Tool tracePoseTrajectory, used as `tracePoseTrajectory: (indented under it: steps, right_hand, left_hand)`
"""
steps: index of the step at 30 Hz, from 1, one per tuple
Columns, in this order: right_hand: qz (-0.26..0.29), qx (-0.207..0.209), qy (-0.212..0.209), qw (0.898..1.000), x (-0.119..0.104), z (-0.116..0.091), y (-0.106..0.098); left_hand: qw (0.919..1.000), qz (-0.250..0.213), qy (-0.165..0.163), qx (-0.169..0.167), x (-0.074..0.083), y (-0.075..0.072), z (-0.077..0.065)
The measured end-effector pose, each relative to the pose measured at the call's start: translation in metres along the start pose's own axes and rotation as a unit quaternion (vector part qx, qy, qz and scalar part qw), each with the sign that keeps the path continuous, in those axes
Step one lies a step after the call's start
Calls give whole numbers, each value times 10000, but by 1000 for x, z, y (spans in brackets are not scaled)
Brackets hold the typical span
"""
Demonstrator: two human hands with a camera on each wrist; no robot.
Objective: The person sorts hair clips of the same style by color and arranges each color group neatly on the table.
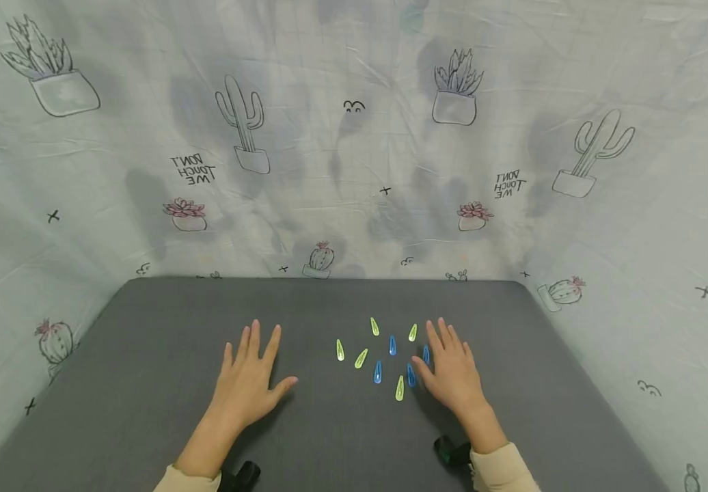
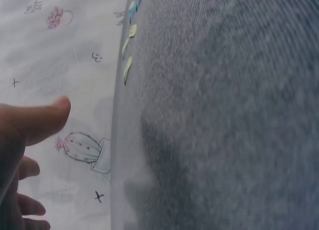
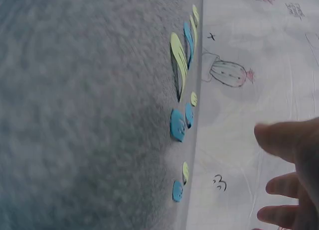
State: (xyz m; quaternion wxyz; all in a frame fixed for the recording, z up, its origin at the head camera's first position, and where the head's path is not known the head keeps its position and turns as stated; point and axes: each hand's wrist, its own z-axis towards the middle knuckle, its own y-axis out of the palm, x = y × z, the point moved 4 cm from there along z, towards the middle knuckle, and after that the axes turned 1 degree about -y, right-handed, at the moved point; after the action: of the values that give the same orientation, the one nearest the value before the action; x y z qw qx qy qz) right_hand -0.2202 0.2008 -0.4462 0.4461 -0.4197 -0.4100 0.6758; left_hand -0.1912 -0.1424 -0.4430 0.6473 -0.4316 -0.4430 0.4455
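Several snap hair clips lie loosely scattered on the grey table, right of its middle in the head view. Some are yellow-green, such as the yellow-green hair clip [image 1: 400,388] closest to the front; others are blue, such as the blue hair clip [image 1: 378,372]. My right hand [image 1: 454,376] is at the group's right side, fingers spread and holding nothing. It overlaps the edge of the rightmost blue clip in this view. Well left of the clips, my left hand [image 1: 246,386] has its fingers straight and apart, also holding nothing. In the right wrist view, a yellow-green clip [image 3: 179,60] appears large.
The grey table [image 1: 145,355] reaches back to a pale curtain [image 1: 329,150] printed with cacti and potted plants, which also hangs along both sides. A dark wrist device [image 1: 246,476] sits below the left wrist, another dark device [image 1: 451,452] below the right.
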Motion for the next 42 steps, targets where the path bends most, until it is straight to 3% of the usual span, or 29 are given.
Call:
tracePoseTrajectory:
  steps: [4,9,12,16,19,22,27,30,32,36,42]
  right_hand:
    - [655,170,249,9974,10,2,-2]
    - [1516,213,869,9844,29,3,-5]
    - [1874,165,1214,9746,41,1,-6]
    - [2202,57,1574,9627,55,-3,-1]
    - [2399,-6,1749,9549,62,-5,5]
    - [2660,-108,1931,9444,67,-8,11]
    - [3063,-222,2172,9266,72,-12,19]
    - [3136,-222,2244,9224,75,-12,21]
    - [3163,-194,2265,9210,76,-12,23]
    - [3192,-96,2274,9200,77,-10,24]
    - [3006,-75,2316,9252,78,-7,25]
  left_hand:
    - [9995,-69,176,259,7,-2,1]
    - [9964,-509,314,597,17,-4,6]
    - [9932,-931,316,623,22,-3,8]
    - [9862,-1598,124,421,28,3,12]
    - [9769,-2125,-42,245,32,9,16]
    - [9623,-2710,-162,158,36,15,20]
    - [9280,-3710,-336,-50,41,31,27]
    - [9077,-4157,-522,-250,46,42,32]
    - [8991,-4316,-664,-308,49,47,36]
    - [8920,-4416,-941,-215,55,57,44]
    - [8989,-4195,-1264,50,60,70,56]
